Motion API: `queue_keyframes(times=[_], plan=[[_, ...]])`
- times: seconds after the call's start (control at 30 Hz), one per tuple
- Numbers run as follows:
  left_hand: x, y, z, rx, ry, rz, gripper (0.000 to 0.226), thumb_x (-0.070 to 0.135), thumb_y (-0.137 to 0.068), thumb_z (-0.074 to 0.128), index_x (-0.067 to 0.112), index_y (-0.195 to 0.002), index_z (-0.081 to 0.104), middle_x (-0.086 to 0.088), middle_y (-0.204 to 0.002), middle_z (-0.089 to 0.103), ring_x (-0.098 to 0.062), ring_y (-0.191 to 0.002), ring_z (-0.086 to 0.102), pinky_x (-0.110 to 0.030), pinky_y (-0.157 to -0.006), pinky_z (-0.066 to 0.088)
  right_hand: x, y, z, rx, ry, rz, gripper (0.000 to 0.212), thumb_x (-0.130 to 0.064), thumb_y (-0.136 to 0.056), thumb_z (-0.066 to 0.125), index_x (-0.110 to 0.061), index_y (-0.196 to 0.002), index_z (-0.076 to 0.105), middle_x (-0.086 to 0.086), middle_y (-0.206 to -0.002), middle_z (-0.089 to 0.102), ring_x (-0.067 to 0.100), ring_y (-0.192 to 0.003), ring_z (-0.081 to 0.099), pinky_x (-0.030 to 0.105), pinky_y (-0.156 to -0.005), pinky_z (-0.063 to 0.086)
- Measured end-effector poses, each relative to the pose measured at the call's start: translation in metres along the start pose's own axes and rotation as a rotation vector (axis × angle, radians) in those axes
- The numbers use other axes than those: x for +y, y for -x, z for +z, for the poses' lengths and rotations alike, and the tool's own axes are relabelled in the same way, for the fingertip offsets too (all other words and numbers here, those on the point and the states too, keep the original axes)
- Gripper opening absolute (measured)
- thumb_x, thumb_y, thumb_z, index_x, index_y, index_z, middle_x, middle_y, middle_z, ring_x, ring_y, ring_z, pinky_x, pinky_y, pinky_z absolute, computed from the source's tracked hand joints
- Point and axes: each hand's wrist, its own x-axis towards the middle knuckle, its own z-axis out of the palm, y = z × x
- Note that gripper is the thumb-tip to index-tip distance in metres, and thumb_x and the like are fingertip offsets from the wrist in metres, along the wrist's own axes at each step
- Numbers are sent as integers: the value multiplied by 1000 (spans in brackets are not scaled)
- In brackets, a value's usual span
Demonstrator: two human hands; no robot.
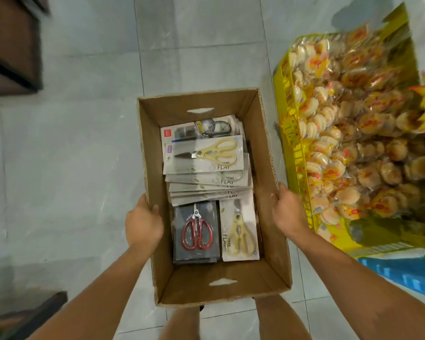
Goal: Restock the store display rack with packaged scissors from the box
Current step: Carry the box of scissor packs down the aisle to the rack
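**Two hands hold a box full of scissors packs**

The left hand (144, 220) is clamped on the left wall of the cardboard box (153, 153), with the thumb inside. The right hand (288, 212) is clamped on the top edge of the right wall. The box looks stiff, and with so many packs it is likely a bit heavy. Keeping it level seems wise. The cut-out hole (223, 282) in the near end could be another place to hold.

Inside the box, flat card packs lie in piles. In the middle, cream-handled scissors packs (203, 154) are fanned out like steps. At the near end a red-handled scissors pack (196, 231) lies beside one more cream pack (239, 233). Each pack looks light, stiff and smooth, best pinched by its card edge.

Right of the box stands a yellow wire basket (284, 94) of bagged snacks (353, 131). No scissors rack shows.
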Motion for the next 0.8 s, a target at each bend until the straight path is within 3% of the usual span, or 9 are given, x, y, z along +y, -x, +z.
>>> queue_keyframes(times=[0.13, 0.2, 0.3, 0.37, 0.43, 0.57, 0.7, 0.8], plan=[[39, 42, -121, 40, 54, 95, 15, 12, -96, 52, 9, -107, 62, -10, -85, 69, -26, -69, 58, -32, -65, 50, -70, 44, -105, -39, 79, -52, 12, -10, -95, 47, -15, -84, 46, 13, -73, 61, 37, -74, 63, 30, -52, 22], [63, 57, -187, 70, 58, 138, 13, 11, -94, 53, 11, -102, 63, -12, -87, 70, -29, -72, 60, -32, -66, 50, -106, 64, -156, -21, 98, -72, 9, -11, -95, 47, -11, -90, 54, 18, -85, 66, 35, -81, 64, 30, -52, 23], [96, 82, -281, 154, 20, 228, 9, 9, -92, 53, 11, -93, 62, -13, -86, 69, -23, -68, 51, -27, -62, 38, -164, 93, -223, 22, 112, -77, 17, -12, -94, 48, -2, -100, 60, 22, -99, 67, 36, -94, 63, 33, -62, 39], [119, 95, -341, 209, 28, 286, 9, 7, -89, 53, 12, -83, 57, -16, -86, 68, -29, -71, 55, -30, -62, 38, -204, 111, -265, 93, 81, -119, 18, -12, -94, 50, 1, -101, 60, 24, -102, 67, 39, -98, 62, 35, -68, 44], [135, 105, -390, 247, 9, 324, 8, 9, -89, 53, 9, -87, 60, -18, -90, 68, -38, -83, 61, -34, -65, 43, -237, 127, -298, 152, 44, -146, 16, -9, -92, 49, 1, -99, 59, 25, -102, 66, 39, -97, 62, 35, -65, 41], [162, 113, -470, 344, 33, 366, 16, 12, -85, 50, 7, -88, 65, -20, -90, 69, -39, -81, 60, -32, -63, 41, -296, 143, -357, 241, 15, -196, 11, -3, -89, 47, -5, -91, 58, 22, -102, 66, 38, -95, 62, 29, -64, 37], [185, 107, -526, 402, 54, 415, 15, 9, -82, 50, 6, -86, 64, -19, -90, 68, -40, -87, 61, -37, -68, 49, -343, 145, -401, 274, 0, -250, 15, -1, -88, 48, 0, -95, 61, 24, -105, 65, 39, -99, 61, 32, -69, 44], [206, 96, -555, 420, 101, 418, 17, 8, -82, 50, 10, -84, 67, -16, -89, 69, -38, -84, 62, -37, -67, 51, -375, 138, -427, 306, -40, -261, 11, -4, -87, 48, -4, -90, 59, 23, -106, 64, 39, -100, 60, 30, -69, 39]])
